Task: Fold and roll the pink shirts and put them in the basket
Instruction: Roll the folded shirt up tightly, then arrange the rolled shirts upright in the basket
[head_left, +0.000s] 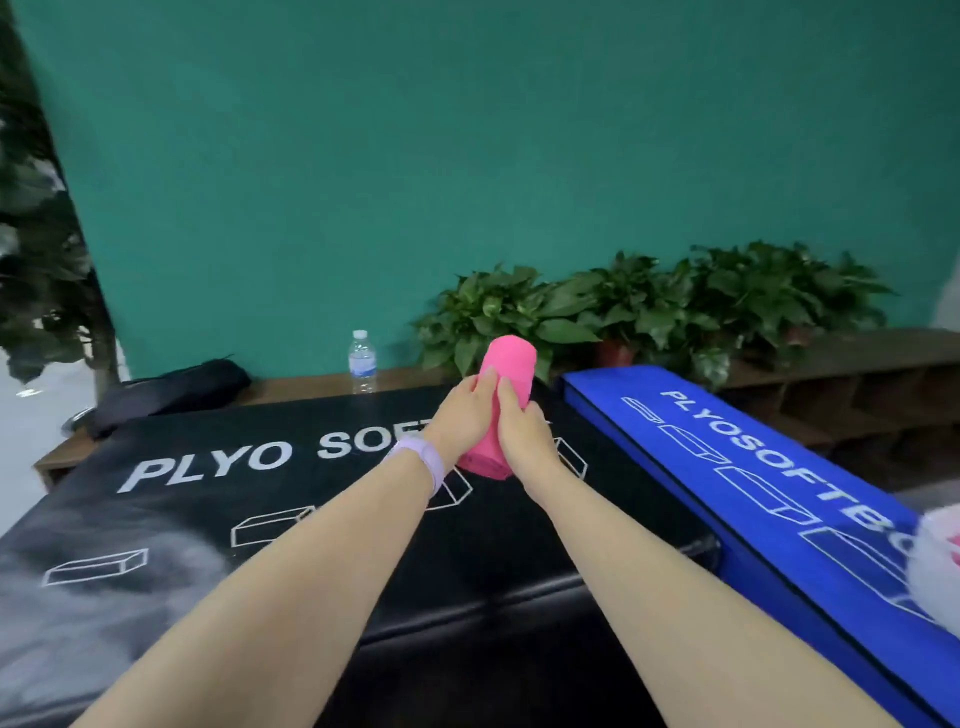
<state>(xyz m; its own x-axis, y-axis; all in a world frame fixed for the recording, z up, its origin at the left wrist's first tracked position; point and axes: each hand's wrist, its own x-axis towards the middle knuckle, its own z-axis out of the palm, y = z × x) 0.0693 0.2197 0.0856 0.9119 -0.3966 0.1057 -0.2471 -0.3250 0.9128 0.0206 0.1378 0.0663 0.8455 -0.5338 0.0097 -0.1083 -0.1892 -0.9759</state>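
Above the black surface (270, 519), both hands' fingers (488, 382) clamp the rolled pink shirt (506, 374), its long axis pointing away.

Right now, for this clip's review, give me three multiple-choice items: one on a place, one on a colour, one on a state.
1. Where does the water bottle stand?
A. on the wooden ledge by the wall
B. on the blue plyo box
C. on the floor

2. What colour is the wristband on the left hand?
A. black
B. lilac
C. red

3. How is the pink shirt now?
A. spread flat
B. rolled, gripped by both hands
C. hanging loose

Answers: 1 A, it stands on the ledge; 2 B, pale purple; 3 B, left and right hand wrap the roll.
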